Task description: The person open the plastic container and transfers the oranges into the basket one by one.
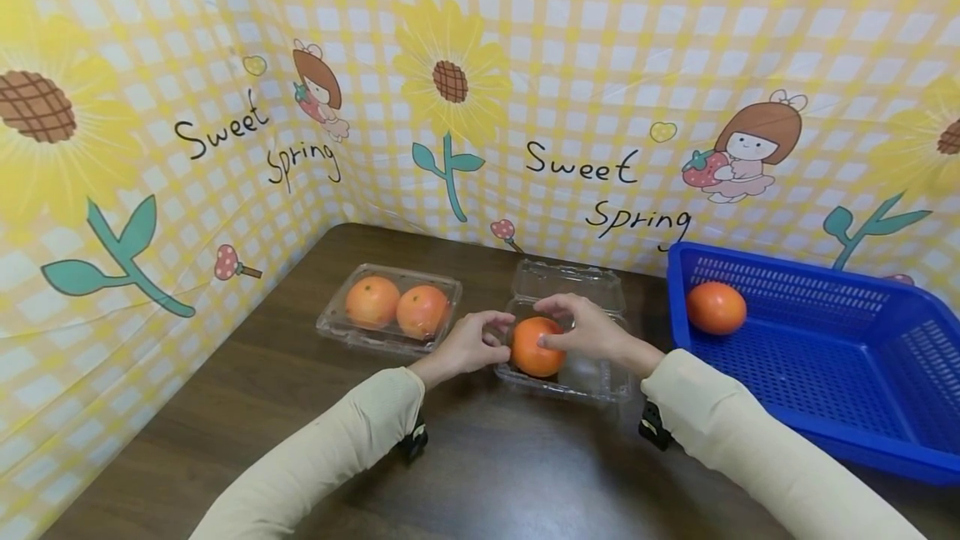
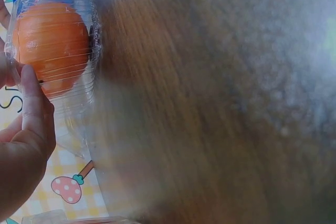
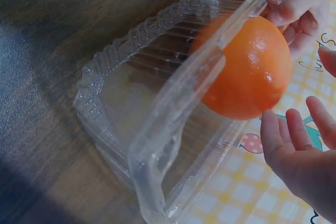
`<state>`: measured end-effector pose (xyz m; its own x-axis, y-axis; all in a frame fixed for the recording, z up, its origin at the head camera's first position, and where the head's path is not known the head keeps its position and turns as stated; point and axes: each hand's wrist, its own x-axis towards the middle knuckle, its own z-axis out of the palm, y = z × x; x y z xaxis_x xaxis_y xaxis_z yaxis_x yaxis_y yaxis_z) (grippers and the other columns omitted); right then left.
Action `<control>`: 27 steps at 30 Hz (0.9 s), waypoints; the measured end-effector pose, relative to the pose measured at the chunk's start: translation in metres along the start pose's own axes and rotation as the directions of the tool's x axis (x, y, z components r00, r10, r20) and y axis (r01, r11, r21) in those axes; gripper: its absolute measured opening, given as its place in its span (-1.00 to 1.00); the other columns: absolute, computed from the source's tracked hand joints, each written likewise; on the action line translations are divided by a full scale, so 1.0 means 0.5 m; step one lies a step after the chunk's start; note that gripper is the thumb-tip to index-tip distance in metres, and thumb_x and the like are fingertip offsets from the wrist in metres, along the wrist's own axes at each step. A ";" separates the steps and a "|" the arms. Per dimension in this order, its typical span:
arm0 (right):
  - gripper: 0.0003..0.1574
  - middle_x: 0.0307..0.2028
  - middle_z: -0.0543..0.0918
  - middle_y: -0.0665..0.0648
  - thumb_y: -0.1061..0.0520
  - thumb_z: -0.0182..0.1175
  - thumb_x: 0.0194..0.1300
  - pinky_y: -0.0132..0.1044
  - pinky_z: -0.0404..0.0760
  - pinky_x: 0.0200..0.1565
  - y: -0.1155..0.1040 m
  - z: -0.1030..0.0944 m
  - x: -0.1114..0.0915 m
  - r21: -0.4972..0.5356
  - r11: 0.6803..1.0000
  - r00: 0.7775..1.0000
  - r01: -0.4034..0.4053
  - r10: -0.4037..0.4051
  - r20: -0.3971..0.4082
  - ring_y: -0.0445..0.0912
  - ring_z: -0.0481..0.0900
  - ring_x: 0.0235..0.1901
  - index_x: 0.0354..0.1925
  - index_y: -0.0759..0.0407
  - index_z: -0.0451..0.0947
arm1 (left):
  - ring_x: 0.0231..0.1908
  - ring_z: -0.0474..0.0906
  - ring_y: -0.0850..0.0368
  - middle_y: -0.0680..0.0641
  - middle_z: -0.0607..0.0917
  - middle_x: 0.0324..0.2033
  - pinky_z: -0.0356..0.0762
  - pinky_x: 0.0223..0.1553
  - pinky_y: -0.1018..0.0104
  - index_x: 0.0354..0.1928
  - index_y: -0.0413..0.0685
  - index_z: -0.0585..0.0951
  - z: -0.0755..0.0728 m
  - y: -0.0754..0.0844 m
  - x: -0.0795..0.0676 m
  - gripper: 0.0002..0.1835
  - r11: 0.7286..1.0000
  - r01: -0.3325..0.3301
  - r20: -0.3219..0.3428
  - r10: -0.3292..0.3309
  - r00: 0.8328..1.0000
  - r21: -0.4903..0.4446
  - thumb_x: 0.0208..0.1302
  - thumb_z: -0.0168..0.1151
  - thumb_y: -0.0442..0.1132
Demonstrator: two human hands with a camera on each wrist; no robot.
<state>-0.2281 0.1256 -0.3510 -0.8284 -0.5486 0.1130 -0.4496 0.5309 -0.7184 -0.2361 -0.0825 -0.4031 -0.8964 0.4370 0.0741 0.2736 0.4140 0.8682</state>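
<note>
A clear plastic clamshell box [image 1: 592,377] stands on the table with its lid [image 1: 570,283] folded back. One orange [image 1: 537,347] sits in its left half; the right half holds nothing. At the box's left end, my left hand [image 1: 474,343] pinches the rim between thumb and fingers, seen closer in the left wrist view. My right hand [image 1: 592,330] is over the orange, its thumb in front and fingers behind. In the right wrist view the right hand's fingers [image 3: 299,132] are spread and loosely bent, with one fingertip at or very near the orange's lower side.
To the left is a second clear box [image 1: 386,346] with two oranges [image 1: 372,302] inside. A blue plastic basket [image 1: 825,432] at the right holds one orange [image 1: 717,308] in its back left corner. Patterned cloth [image 1: 570,107] hangs behind the dark wooden table [image 1: 480,473].
</note>
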 end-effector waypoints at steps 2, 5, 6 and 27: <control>-0.41 -0.04 0.46 0.30 0.20 0.30 0.00 0.01 0.39 -0.05 0.002 0.004 0.002 -0.014 1.000 1.000 -0.008 0.008 -0.008 0.17 0.39 -0.06 0.01 0.40 0.40 | -0.32 0.56 0.00 -0.23 0.55 -0.17 0.50 -0.46 0.34 0.04 -0.32 0.44 0.000 0.002 -0.001 -0.49 1.000 0.005 -0.002 -0.005 1.000 0.007 -0.06 0.23 -0.45; -0.39 -0.03 0.44 0.28 0.20 0.31 -0.02 0.01 0.38 -0.04 0.003 0.010 0.004 -0.018 0.999 0.999 -0.030 0.030 -0.018 0.15 0.37 -0.05 0.02 0.39 0.40 | -0.33 0.57 0.06 -0.18 0.56 -0.18 0.50 -0.45 0.37 0.03 -0.27 0.46 -0.001 0.003 -0.001 -0.51 1.000 0.016 -0.003 -0.016 1.000 0.014 -0.07 0.23 -0.44; -0.38 -0.03 0.44 0.28 0.20 0.31 -0.03 0.01 0.36 -0.02 0.004 0.011 0.005 -0.017 0.999 0.999 -0.036 0.036 -0.020 0.15 0.37 -0.05 0.02 0.39 0.40 | -0.34 0.57 0.07 -0.18 0.56 -0.18 0.50 -0.44 0.37 0.02 -0.26 0.47 -0.001 0.003 -0.001 -0.51 1.000 0.019 -0.004 -0.018 1.000 0.013 -0.06 0.23 -0.44; -0.24 0.08 0.37 0.32 0.21 0.33 -0.07 -0.07 0.41 -0.06 0.019 0.030 0.017 -0.016 0.993 0.992 -0.116 0.116 0.041 0.13 0.36 0.00 0.12 0.37 0.31 | -0.36 0.56 0.11 -0.14 0.56 -0.20 0.48 -0.48 0.39 0.02 -0.24 0.47 0.003 0.000 -0.001 -0.51 1.000 0.022 -0.017 -0.022 1.000 0.020 -0.06 0.23 -0.44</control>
<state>-0.2344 0.1164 -0.3670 -0.8606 -0.5092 0.0004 -0.3561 0.6012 -0.7154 -0.2353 -0.0817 -0.4041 -0.9080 0.4141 0.0633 0.2603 0.4393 0.8598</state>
